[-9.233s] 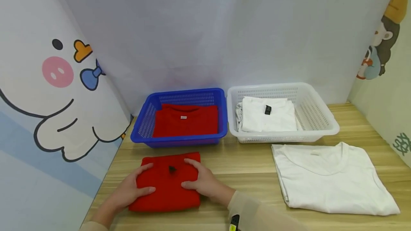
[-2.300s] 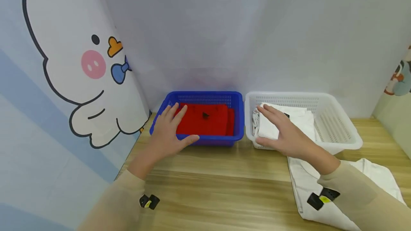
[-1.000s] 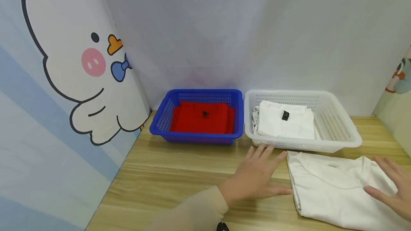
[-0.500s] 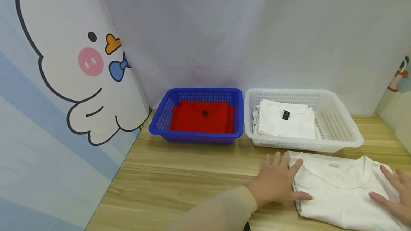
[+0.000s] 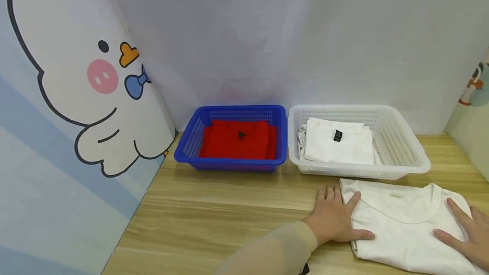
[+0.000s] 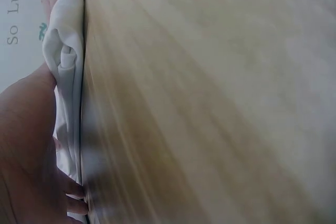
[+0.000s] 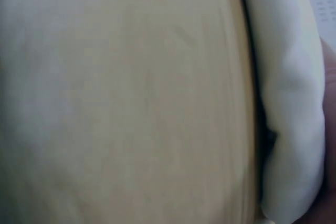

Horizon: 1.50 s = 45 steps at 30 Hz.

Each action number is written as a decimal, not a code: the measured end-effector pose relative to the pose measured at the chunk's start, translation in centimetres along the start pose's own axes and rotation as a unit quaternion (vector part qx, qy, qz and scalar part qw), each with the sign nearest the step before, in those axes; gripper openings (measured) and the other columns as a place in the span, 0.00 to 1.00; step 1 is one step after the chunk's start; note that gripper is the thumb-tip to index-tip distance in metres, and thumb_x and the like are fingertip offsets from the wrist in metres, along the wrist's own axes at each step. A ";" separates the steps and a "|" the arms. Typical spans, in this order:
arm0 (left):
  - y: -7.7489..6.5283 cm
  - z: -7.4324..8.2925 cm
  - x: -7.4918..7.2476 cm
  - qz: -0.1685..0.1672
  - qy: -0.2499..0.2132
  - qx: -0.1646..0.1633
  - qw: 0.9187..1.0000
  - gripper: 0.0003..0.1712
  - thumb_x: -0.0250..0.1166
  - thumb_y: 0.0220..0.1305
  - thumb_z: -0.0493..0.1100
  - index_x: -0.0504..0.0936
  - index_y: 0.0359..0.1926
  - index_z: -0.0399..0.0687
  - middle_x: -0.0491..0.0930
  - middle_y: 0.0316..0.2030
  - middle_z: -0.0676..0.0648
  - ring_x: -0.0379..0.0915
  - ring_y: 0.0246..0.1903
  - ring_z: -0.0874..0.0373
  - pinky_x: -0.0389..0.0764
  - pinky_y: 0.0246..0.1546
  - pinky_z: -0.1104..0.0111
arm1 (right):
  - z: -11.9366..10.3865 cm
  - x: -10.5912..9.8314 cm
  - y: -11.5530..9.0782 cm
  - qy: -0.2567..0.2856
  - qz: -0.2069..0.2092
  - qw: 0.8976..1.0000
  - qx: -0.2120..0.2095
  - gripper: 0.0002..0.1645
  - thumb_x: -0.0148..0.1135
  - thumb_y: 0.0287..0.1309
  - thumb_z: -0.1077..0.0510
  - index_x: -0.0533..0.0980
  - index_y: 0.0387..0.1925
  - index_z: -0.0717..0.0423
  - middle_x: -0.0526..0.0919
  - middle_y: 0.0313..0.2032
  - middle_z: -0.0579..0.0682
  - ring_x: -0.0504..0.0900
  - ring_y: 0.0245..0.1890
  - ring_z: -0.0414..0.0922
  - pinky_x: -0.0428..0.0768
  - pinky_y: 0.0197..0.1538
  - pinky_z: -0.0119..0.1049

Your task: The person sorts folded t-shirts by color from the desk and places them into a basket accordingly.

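A folded white T-shirt (image 5: 401, 224) lies flat on the wooden table at the right in the head view, its neckline toward the baskets. My left hand (image 5: 334, 215) rests at its left edge, thumb and index finger over the fabric and the other fingers spread on the tabletop. On the shirt's right part rests my right hand (image 5: 471, 232), thumb and index finger spread over the top; the frame cuts this hand off. The left wrist view shows the shirt's layered side edge (image 6: 68, 93) beside my palm, and the right wrist view its thick rounded fold (image 7: 291, 108).
A blue basket (image 5: 233, 161) with folded red clothes (image 5: 237, 143) stands at the back. Right beside it is a white basket (image 5: 401, 169) holding folded white clothes (image 5: 336, 147) with a black label. A grey-white curtain (image 5: 248, 33) rises behind both.
The red garment went from the table into the blue basket. Both hands then left the baskets and moved right; the left hand came in to the white T-shirt's left edge, the right to its right side.
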<state>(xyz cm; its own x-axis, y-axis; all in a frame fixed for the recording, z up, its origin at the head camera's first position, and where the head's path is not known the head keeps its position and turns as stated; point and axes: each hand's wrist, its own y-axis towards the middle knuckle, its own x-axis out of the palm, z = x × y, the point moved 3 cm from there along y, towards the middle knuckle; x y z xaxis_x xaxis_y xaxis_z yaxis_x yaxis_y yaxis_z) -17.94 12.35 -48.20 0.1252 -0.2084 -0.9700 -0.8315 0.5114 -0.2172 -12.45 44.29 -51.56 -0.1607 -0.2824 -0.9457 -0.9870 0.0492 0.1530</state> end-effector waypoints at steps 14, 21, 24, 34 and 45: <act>0.3 0.2 0.2 0.004 -0.021 0.007 1.000 0.62 0.28 0.39 0.92 0.28 0.74 0.73 0.43 0.75 0.45 0.38 0.73 0.50 0.48 0.70 0.54 | -0.7 -0.2 0.0 -0.011 -0.038 0.999 -0.001 0.62 0.60 0.56 0.33 0.38 0.73 0.61 0.48 0.59 0.88 0.48 0.56 0.86 0.37 0.55 0.79; 0.4 0.5 -0.1 0.012 -0.103 0.023 0.994 0.64 0.44 0.42 0.88 0.37 0.76 0.67 0.46 0.74 0.46 0.38 0.73 0.51 0.49 0.70 0.59 | -1.3 -0.8 0.3 0.001 -0.038 0.999 -0.001 0.62 0.64 0.54 0.34 0.43 0.73 0.64 0.56 0.55 0.87 0.55 0.50 0.84 0.49 0.49 0.79; 0.3 0.6 -0.4 0.023 -0.140 0.032 0.989 0.64 0.51 0.44 0.85 0.41 0.76 0.65 0.49 0.73 0.47 0.41 0.72 0.52 0.51 0.70 0.60 | -1.7 -1.1 0.3 0.007 -0.030 1.000 -0.006 0.62 0.67 0.51 0.35 0.47 0.72 0.66 0.60 0.53 0.86 0.58 0.48 0.83 0.54 0.47 0.78; 0.3 1.2 -1.1 0.095 -0.272 0.039 0.957 0.61 0.78 0.38 0.65 0.56 0.73 0.67 0.57 0.69 0.50 0.60 0.64 0.59 0.71 0.55 0.74 | -1.9 -1.9 0.4 0.127 -0.043 0.991 -0.004 0.59 0.72 0.52 0.49 0.47 0.72 0.68 0.56 0.56 0.88 0.57 0.51 0.85 0.52 0.51 0.78; 0.7 1.0 -1.0 0.073 -0.414 -0.026 0.907 0.53 0.84 0.34 0.45 0.69 0.65 0.71 0.71 0.59 0.54 0.68 0.56 0.63 0.72 0.50 0.76 | -0.7 -1.8 0.7 0.157 -0.084 0.983 0.034 0.53 0.67 0.57 0.46 0.49 0.74 0.54 0.57 0.56 0.87 0.61 0.49 0.83 0.63 0.43 0.71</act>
<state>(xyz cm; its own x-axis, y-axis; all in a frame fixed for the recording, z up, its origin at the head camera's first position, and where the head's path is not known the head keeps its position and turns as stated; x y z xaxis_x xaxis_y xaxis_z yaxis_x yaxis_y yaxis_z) -18.08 13.74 -47.47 0.3569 0.5671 -0.7423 -0.8936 0.4387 -0.0945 -12.85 44.10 -49.57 0.0017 -0.5733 -0.8193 -0.9989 0.0372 -0.0282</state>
